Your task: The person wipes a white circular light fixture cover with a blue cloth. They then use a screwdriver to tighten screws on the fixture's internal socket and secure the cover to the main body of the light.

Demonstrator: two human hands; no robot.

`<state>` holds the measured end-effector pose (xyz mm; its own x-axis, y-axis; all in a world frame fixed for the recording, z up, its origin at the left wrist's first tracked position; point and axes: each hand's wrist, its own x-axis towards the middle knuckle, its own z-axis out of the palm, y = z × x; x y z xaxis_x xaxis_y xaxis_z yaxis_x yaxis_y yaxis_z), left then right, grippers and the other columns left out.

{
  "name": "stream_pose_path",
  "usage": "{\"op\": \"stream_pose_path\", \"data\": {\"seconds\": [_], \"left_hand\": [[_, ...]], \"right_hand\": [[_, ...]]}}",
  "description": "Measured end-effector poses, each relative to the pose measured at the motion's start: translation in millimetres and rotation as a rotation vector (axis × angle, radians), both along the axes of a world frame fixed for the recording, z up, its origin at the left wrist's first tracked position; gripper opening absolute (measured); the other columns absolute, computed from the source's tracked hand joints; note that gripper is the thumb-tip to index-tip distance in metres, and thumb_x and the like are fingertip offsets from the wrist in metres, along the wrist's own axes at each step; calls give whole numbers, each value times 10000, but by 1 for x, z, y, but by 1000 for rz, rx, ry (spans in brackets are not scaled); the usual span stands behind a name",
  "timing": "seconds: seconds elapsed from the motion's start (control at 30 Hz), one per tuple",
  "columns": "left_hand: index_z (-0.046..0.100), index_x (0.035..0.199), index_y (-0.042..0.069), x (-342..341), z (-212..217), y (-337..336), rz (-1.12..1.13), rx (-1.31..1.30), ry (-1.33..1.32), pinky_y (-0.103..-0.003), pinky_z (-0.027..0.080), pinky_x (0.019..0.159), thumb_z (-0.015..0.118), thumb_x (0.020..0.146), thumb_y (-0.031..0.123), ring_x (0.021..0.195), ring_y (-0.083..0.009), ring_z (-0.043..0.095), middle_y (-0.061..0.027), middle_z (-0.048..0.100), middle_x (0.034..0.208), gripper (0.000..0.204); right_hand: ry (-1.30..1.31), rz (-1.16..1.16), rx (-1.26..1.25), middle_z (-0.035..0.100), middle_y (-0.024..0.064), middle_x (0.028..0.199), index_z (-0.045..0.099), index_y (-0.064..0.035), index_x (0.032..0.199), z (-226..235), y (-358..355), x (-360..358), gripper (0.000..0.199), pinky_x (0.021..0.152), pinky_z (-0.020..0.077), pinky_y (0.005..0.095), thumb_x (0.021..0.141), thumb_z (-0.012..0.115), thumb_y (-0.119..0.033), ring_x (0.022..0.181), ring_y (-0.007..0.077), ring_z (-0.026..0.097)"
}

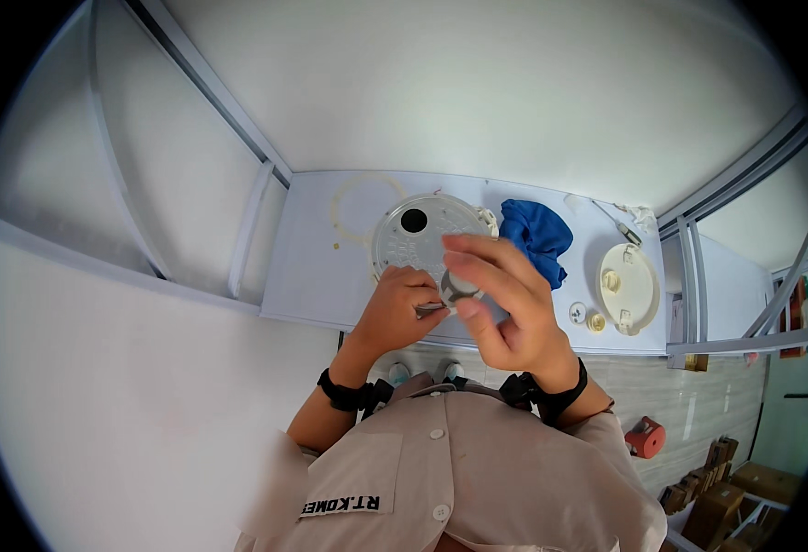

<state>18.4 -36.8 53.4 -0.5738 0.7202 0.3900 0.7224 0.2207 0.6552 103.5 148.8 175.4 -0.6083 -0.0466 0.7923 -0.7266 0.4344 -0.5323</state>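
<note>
head view over a white bench: my right hand (505,304) pinches a small grey round part (460,288) above the bench's near edge while my left hand (402,308) grips a thin metal tool (430,310) against it. i judge the work midway, since the grey round cover (422,235) lies open beside a blue cloth (537,237), and the cream disc (627,287) and small knobs (586,317) sit loose.

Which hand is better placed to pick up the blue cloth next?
Right, probably. The right hand is just in front of the blue cloth, though it pinches a small grey round part. The left hand is farther away, holding a thin metal tool.
</note>
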Motion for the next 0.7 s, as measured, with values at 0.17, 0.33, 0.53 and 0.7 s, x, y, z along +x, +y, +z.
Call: {"op": "stream_pose_path", "data": {"seconds": [0.17, 0.33, 0.53, 0.7], "left_hand": [[802, 845, 92, 3, 4, 3, 27, -28, -1, -407, 423, 863, 880, 798, 178, 903, -229, 649, -5, 718, 911, 125], [805, 849, 97, 1, 7, 0, -1, -47, -2, -410, 417, 865, 879, 800, 174, 895, -229, 646, -7, 717, 908, 118], [833, 895, 113, -1, 2, -4, -19, -74, -10, -413, 416, 875, 879, 803, 161, 893, -225, 650, -6, 716, 916, 113], [854, 938, 125, 0, 8, -3, -27, -32, -16, -410, 420, 886, 882, 804, 154, 897, -217, 653, -2, 710, 909, 140]], "right_hand": [[-19, -60, 76, 667, 205, 1241, 685, 29, 1343, -8, 17, 6, 444, 894, 600, 373, 904, 744, 0, 958, 314, 692], [-64, -31, -34, 658, 195, 1264, 706, 20, 1319, -4, 11, 3, 442, 880, 589, 410, 883, 770, -9, 981, 320, 686], [-10, -112, 70, 654, 218, 1340, 711, 15, 1315, -8, 18, 4, 446, 884, 588, 418, 876, 790, -9, 1025, 343, 700], [-34, -175, 58, 648, 238, 1383, 681, 15, 1357, -16, 21, 9, 490, 908, 592, 416, 879, 787, 8, 1061, 359, 707]]}}
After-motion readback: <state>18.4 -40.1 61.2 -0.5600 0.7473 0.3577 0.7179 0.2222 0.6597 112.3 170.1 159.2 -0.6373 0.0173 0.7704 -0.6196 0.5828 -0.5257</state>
